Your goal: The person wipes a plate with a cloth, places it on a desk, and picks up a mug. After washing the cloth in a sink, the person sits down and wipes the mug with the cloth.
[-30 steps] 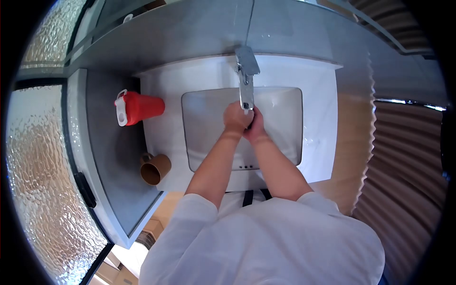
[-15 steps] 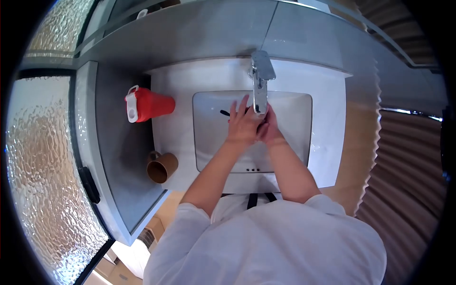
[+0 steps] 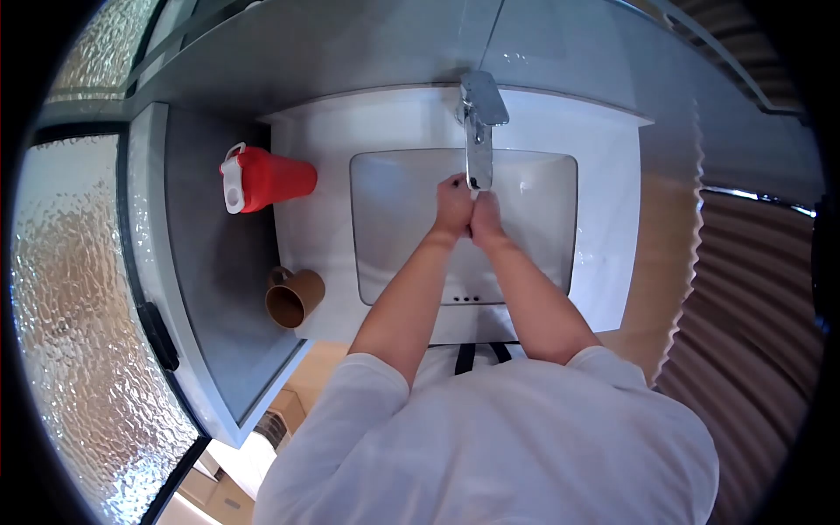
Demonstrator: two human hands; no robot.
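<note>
Shows, left to right: one smooth red bottle (image 3: 276, 178), white-lidded; one brown cylindrical mug (image 3: 297, 297); one glossy, rounded-rectangular basin (image 3: 398, 227) with three round holes (image 3: 466, 299). Over it, two hands pressed together: left hand (image 3: 453, 208) curled around one dark object (image 3: 456, 184), mostly hidden; one chrome tap (image 3: 479, 153); right hand (image 3: 486, 216), finger state impossible to tell. Far right, one brown pleated curtain (image 3: 752, 324).

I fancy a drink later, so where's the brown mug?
Head view, left side: the brown mug stands on the counter, left of the sink.
</note>
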